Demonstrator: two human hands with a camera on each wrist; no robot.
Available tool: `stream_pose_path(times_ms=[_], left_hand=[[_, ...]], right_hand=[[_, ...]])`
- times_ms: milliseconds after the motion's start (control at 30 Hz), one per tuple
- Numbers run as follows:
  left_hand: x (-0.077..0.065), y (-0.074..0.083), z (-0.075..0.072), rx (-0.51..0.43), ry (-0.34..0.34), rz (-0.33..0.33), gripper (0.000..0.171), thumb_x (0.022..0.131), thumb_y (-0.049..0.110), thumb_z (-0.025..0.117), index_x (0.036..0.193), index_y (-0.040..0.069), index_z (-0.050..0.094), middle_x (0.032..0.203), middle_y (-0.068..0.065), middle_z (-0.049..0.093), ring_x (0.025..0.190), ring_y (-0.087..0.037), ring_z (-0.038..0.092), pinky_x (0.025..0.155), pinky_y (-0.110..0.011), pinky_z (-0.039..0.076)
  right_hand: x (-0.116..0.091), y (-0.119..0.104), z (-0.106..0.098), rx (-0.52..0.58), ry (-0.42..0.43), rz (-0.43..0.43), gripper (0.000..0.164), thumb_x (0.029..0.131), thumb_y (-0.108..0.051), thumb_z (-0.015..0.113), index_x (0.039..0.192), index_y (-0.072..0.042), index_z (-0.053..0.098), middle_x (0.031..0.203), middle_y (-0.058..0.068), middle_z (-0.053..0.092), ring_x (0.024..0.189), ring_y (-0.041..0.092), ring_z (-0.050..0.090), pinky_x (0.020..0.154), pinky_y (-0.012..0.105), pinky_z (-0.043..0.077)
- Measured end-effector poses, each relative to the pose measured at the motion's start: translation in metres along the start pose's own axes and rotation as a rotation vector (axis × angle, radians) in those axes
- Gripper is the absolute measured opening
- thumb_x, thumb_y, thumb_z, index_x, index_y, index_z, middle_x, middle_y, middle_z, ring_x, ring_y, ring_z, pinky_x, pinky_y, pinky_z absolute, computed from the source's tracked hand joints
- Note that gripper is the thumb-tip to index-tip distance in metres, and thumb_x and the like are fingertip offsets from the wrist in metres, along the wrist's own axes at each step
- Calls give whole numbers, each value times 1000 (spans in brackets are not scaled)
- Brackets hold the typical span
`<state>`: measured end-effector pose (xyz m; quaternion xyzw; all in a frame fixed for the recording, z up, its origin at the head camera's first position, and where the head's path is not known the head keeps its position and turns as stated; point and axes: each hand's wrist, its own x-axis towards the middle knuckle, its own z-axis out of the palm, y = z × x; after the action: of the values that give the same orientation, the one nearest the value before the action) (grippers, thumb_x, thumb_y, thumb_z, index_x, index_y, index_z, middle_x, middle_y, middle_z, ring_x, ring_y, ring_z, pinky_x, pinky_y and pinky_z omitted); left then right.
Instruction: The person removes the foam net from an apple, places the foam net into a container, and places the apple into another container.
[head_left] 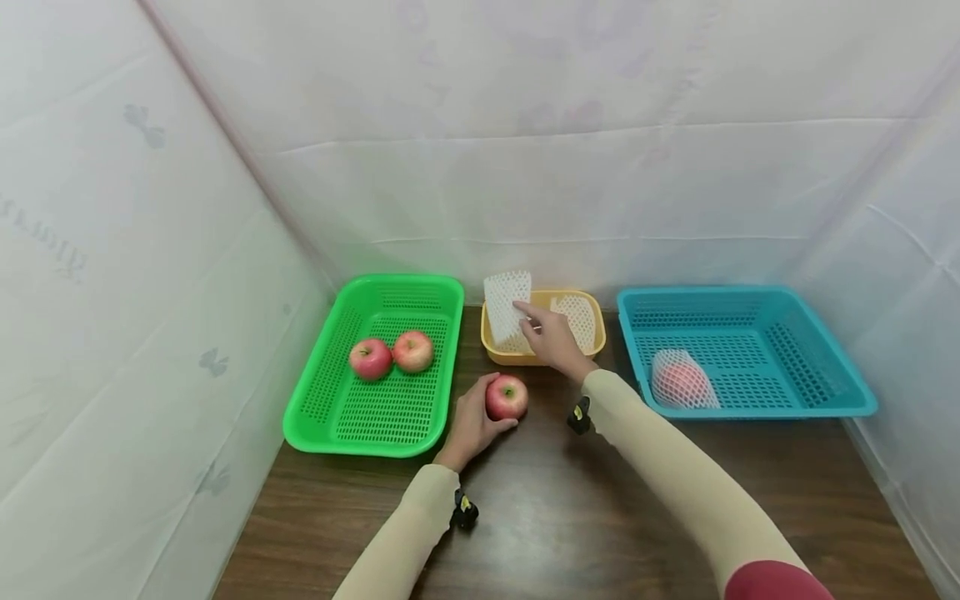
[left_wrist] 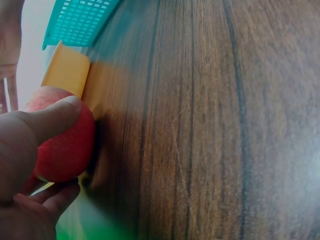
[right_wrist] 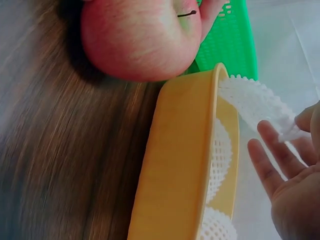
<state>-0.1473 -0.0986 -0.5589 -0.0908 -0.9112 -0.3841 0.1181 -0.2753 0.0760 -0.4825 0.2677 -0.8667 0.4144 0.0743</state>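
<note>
My left hand (head_left: 472, 421) grips a red apple (head_left: 507, 397) low over the table, thumb on one side and fingers on the other. Over the yellow basket (head_left: 517, 359), my right hand (head_left: 553, 337) pinches a white foam net sleeve (head_left: 506, 302) between thumb and index finger, with its other fingers spread. In the right wrist view the pinched foam net (right_wrist: 260, 105) slants up past the basket's rim. More white foam nets (head_left: 576, 317) lie inside that basket. The left wrist view shows the thumb lying across the apple (left_wrist: 67, 150).
On the left, a green basket (head_left: 367, 452) holds two apples (head_left: 371, 359). A blue basket (head_left: 765, 412) at the right contains an apple in a foam net (head_left: 681, 382). White sheeting (head_left: 480, 192) hangs behind and beside the brown wooden table (head_left: 540, 517).
</note>
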Motion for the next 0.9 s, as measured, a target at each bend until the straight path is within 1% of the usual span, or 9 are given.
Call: stream_pose_path(times_ms=[67,167,300,400,467,533,600,733,900], left_hand=[[0,1,0,3,-4,-1,82,66,26,92,134,7,51,126,-13,62,114,-28,60,95,-43,48],[1,2,0,-6,-6,0,82,66,26,92,134,7,51,126,-13,61,114,-28,60,96,-43,48],[0,2,-1,-15,2,19,81,67,24,91,134,5,50,126,-15,61,114,-29,60,95,-44,48],[0,1,-1,-10,-1,14,81,67,24,91,134,6,50,126,-14,61,114,-29,60,95,-44,48],[-2,0,0,-8,-7,0,81,67,25,91,134,7,50,127,-13,61,114,-27,60,96,-43,48],[-2,-1,1,-10,-4,0,81,67,24,92,134,8,50,127,-13,61,114,-27,60,96,-43,48],[-2,-1,1,-14,-1,2,81,67,24,92,134,8,50,127,-12,61,114,-27,60,96,-42,48],[-2,-1,0,-18,8,11,81,67,25,92,134,7,50,128,-13,61,115,-26,59,97,-42,48],[-2,-1,2,-13,8,19,81,67,24,92,134,6,50,127,-13,61,115,-27,59,96,-43,48]], right_hand=[[2,-1,1,3,-33,41,38,99,-11,53,137,-9,57,124,16,65,96,27,69,66,35,55],[3,0,2,-48,-96,119,39,99,-13,53,138,-9,56,124,16,65,100,27,67,70,36,54],[3,4,1,-158,-185,155,39,99,-14,53,136,-4,56,96,18,70,73,31,62,78,39,51],[3,5,0,-278,-234,156,38,97,-16,53,133,-3,59,95,18,70,71,36,55,82,45,49],[3,6,-1,-381,-268,162,38,96,-19,53,131,-5,62,111,15,70,86,38,59,85,50,48],[3,6,-1,-475,-301,168,39,97,-23,50,131,-8,62,123,12,66,100,41,56,87,55,46],[3,8,-1,-531,-332,178,40,99,-26,46,133,-11,61,127,14,63,107,43,52,90,57,42],[3,13,0,-549,-353,213,44,104,-36,38,137,-14,57,128,19,55,111,41,44,94,57,36],[2,18,1,-555,-382,233,50,104,-44,32,139,-16,55,132,22,45,116,40,38,99,58,31]])
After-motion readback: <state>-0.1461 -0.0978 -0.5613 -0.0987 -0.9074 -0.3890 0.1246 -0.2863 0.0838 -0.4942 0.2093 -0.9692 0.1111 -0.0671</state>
